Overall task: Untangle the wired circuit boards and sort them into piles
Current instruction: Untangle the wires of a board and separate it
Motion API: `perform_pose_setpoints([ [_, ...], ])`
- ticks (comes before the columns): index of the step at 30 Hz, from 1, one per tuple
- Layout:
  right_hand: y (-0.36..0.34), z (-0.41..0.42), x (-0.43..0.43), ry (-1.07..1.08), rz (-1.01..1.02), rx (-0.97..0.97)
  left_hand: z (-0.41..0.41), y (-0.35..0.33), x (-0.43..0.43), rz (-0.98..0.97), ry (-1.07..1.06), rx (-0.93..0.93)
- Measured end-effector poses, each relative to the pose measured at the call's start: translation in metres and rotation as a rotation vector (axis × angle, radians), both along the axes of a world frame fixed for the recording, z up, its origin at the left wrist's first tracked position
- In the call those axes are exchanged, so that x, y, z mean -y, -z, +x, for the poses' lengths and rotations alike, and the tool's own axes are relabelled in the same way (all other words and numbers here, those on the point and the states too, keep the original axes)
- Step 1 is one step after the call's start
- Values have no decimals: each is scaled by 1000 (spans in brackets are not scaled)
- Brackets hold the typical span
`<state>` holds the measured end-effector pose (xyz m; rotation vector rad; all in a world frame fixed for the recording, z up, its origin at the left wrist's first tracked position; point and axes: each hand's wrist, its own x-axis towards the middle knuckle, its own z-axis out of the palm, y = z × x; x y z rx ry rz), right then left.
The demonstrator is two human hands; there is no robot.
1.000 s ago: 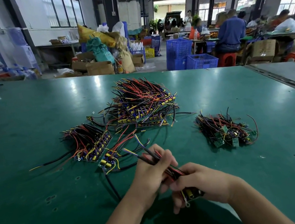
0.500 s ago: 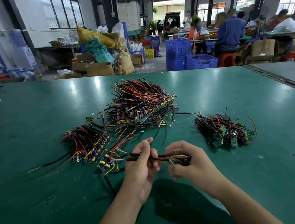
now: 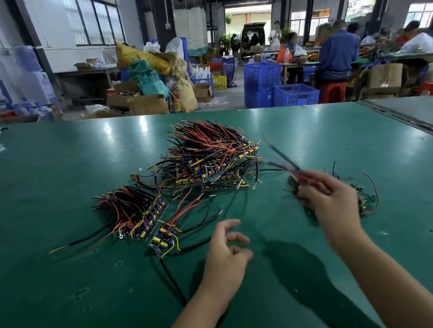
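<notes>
Boards trailing red, black and yellow wires lie in groups on the green table (image 3: 63,318). Farthest left, at ten o'clock from the left hand (image 3: 224,254), sits a small stacked pile (image 3: 135,214) with its boards lined up edge to edge and one thick black lead stretching toward nine o'clock. Just beside it, at eleven o'clock from that hand, a lone board (image 3: 163,237) lies flat by itself, a black cable (image 3: 171,280) running from it toward six o'clock. At twelve o'clock, farther back, is the big pile (image 3: 212,156), the largest heap, its wire ends fanning up and away. The left forearm comes in from the bottom edge, and its hand hovers low over the table with the palm turned inward, the fingers (image 3: 231,223) loosely curled and spread apart, holding nothing. The right arm reaches farther out, toward one o'clock, and the right hand (image 3: 331,199) is seen from the back, blurred, with its fingers closed round a wire bundle (image 3: 284,156) whose leads stick out toward eleven o'clock; the blur hides whether a board hangs from it. Directly behind and under that hand lies the right pile (image 3: 368,197), a smaller tangle with green boards showing at its three o'clock side. Past the table's far edge stand blue crates (image 3: 295,94) and a seated person in blue (image 3: 337,56).
</notes>
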<state>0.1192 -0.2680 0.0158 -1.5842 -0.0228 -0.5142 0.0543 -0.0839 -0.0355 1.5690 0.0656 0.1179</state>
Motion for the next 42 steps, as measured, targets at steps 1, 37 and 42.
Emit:
perform_pose_setpoints([
  [1, -5, 10, 8, 115, -170, 44, -1, 0, 0, 36, 5, 11],
  [37, 69, -19, -35, -177, -1235, -7, 0, 2, 5, 218, 28, 121],
  [42, 73, -16, -36, -177, -1325, -31, -2, 0, 7, 339, 16, 121],
])
